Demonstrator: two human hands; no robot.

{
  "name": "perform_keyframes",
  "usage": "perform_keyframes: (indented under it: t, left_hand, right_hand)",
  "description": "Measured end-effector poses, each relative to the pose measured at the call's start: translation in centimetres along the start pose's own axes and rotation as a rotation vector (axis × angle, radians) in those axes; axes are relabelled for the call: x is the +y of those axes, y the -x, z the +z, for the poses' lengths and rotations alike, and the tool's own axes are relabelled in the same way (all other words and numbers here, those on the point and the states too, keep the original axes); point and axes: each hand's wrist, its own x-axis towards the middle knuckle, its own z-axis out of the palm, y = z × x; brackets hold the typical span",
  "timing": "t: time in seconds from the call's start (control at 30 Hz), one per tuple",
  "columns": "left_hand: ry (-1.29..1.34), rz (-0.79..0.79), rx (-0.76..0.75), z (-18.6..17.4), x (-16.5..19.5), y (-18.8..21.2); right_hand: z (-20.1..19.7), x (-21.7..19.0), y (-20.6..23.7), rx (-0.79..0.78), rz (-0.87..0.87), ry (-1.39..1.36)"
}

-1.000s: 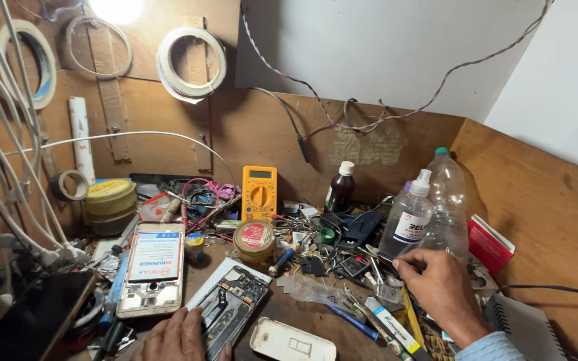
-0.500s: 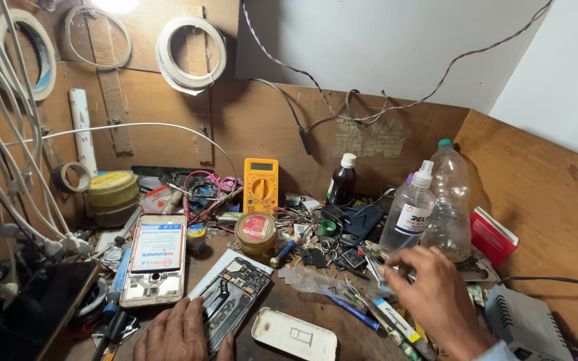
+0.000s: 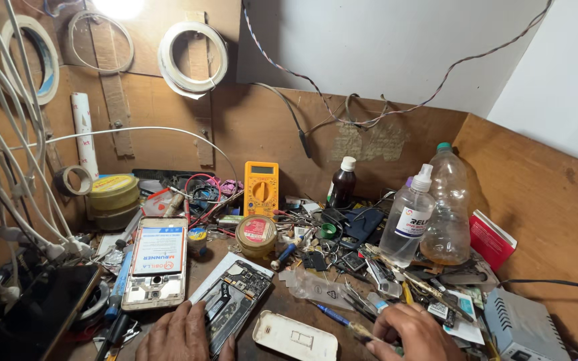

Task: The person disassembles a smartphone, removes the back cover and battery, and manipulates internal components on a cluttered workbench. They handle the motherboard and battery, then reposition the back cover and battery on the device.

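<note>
Left hand: the left hand (image 3: 180, 334) lies flat and spread at the near edge of the table (image 3: 269, 311), fingers pressing on the lower end of the opened phone (image 3: 234, 299), gripping nothing.
Right hand: the right hand (image 3: 415, 332) is curled shut on a thin brush-like tool (image 3: 362, 331), whose tip pokes out to the left; exactly what kind of tool it is I cannot tell.
Opened phone: back off, circuit board showing, lying aslant on a white sheet between the two hands.
Back cover: a white phone back cover (image 3: 296, 336) rests just right of the phone, near the tool tip.
Second phone: a pale handset (image 3: 157, 262) lies beside the left hand, further left.
Behind: a small round tin (image 3: 256, 235), a yellow multimeter (image 3: 261, 188), a clear spray bottle (image 3: 408, 217) and a plastic bottle (image 3: 446, 207) stand amid the clutter.
</note>
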Motion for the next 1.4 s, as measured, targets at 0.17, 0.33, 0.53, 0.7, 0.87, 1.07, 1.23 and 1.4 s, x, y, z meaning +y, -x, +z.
perform_keyframes:
  t: [0.17,0.33,0.53,0.7,0.87,1.07,1.23,1.4]
  left_hand:
    - [0.015,0.006,0.058,-0.8,0.2,0.5]
    - [0.164,0.039,0.315,-2.2,1.0,1.5]
    - [0.155,0.083,0.434,-3.5,1.4,3.0]
    - [0.157,0.061,0.399,-3.4,1.5,2.6]
    - [0.179,0.033,0.381,-1.8,1.0,1.6]
    - [0.046,0.006,0.214,1.1,-0.1,0.6]
    - [0.072,0.023,0.246,2.5,-0.4,0.3]
    - [0.009,0.004,0.111,2.5,-0.7,0.0]
  right_hand:
    - [-1.0,0.1,0.6,0.097,0.209,-0.098]
    - [-2.7,2.2,0.9,0.301,0.298,-0.316]
    - [-4.5,5.2,1.1,0.354,0.117,-0.629]
    - [-2.9,5.0,1.4,0.121,0.3,-0.122]
    - [-1.0,4.1,0.7,0.258,-0.058,0.141]
    - [-3.8,3.7,0.5,0.094,0.416,-0.083]
    - [-5.8,4.7,0.6,0.178,0.232,-0.175]
    - [-5.3,3.9,0.5,0.084,0.273,-0.229]
